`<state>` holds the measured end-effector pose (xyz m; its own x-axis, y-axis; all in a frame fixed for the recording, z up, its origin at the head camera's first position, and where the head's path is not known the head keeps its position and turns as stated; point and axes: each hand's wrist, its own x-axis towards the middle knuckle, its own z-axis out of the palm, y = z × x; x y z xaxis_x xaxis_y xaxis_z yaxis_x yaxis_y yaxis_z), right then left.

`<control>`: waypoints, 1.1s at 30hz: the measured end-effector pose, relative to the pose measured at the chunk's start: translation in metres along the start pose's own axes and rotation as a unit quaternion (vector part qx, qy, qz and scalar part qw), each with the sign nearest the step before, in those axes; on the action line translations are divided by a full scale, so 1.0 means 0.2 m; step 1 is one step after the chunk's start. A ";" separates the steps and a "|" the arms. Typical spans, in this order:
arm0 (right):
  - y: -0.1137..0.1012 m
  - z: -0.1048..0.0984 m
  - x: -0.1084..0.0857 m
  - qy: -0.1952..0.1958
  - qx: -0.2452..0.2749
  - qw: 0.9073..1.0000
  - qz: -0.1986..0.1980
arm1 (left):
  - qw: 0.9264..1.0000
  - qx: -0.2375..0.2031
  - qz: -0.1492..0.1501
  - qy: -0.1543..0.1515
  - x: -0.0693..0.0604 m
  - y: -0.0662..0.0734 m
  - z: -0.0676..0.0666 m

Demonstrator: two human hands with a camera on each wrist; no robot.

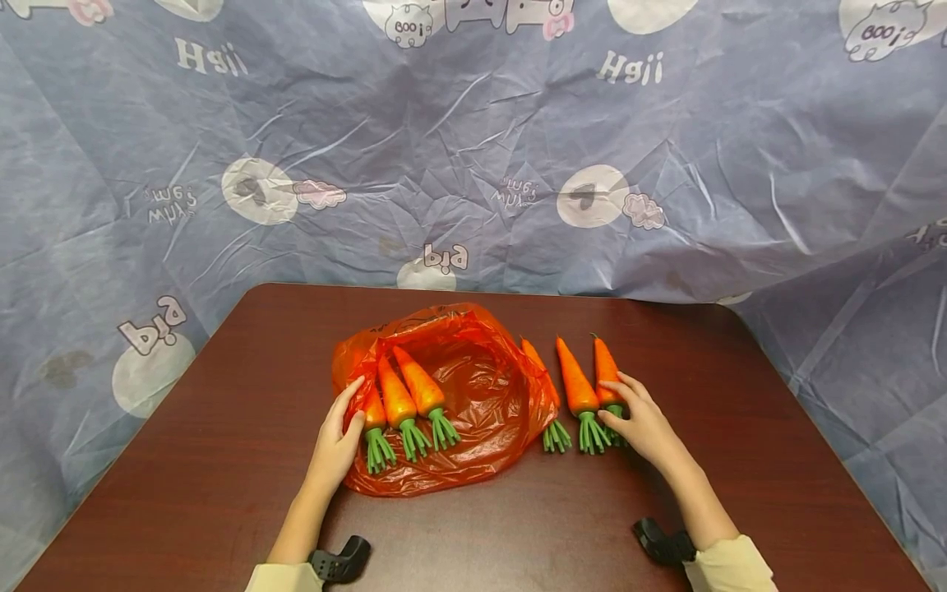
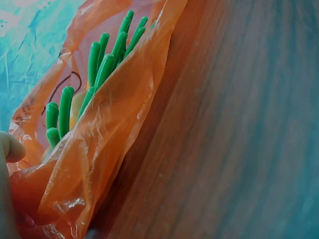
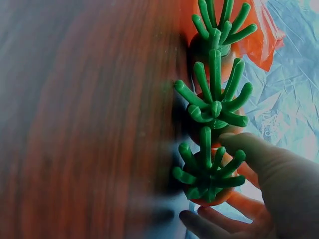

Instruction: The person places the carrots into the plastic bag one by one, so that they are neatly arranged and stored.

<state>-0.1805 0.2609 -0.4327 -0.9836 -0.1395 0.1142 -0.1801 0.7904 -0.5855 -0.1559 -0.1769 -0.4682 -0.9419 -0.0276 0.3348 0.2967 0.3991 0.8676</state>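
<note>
An orange-red plastic bag [image 1: 484, 390] lies with its mouth spread towards me. Three toy carrots [image 1: 420, 385] with green stalks sit at its left side, and their stalks [image 2: 104, 69] poke up in the left wrist view. My left hand [image 1: 336, 440] holds the bag's left rim between thumb and fingers. Right of the bag, three more toy carrots stand in a row: one [image 1: 556, 437] partly behind the bag's edge, a middle one [image 1: 575, 378], and the rightmost toy carrot [image 1: 605, 362]. My right hand [image 1: 647, 419] grips that last one, thumb on its left side [image 3: 249, 149].
Everything lies on a dark brown wooden table [image 1: 740, 460]. A blue-grey printed cloth [image 1: 414, 131] hangs behind and around it. Black bands with cameras sit on the left wrist [image 1: 340, 561] and the right wrist [image 1: 663, 544].
</note>
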 end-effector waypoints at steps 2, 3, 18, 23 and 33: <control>0.00 0.01 0.00 0.013 0.001 1.000 0.001 | 1.000 -0.003 0.002 0.001 0.00 -0.01 0.00; 0.01 0.01 0.00 0.020 0.001 1.000 0.002 | 1.000 -0.002 0.001 0.001 0.00 -0.01 0.00; 0.03 0.04 0.00 0.077 -0.001 0.997 0.010 | 1.000 -0.008 -0.008 -0.004 0.00 0.00 0.00; 0.02 0.03 -0.01 0.075 -0.006 0.997 0.015 | 1.000 -0.011 -0.011 -0.005 0.00 0.00 0.00; 0.00 0.02 -0.04 0.084 -0.015 0.996 0.015 | 1.000 -0.002 -0.007 0.001 0.00 -0.01 0.00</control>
<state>-0.1725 0.2603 -0.4371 -0.9728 -0.0154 0.2312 -0.1475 0.8106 -0.5667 -0.1560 -0.1773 -0.4694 -0.9453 -0.0355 0.3242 0.2849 0.3943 0.8737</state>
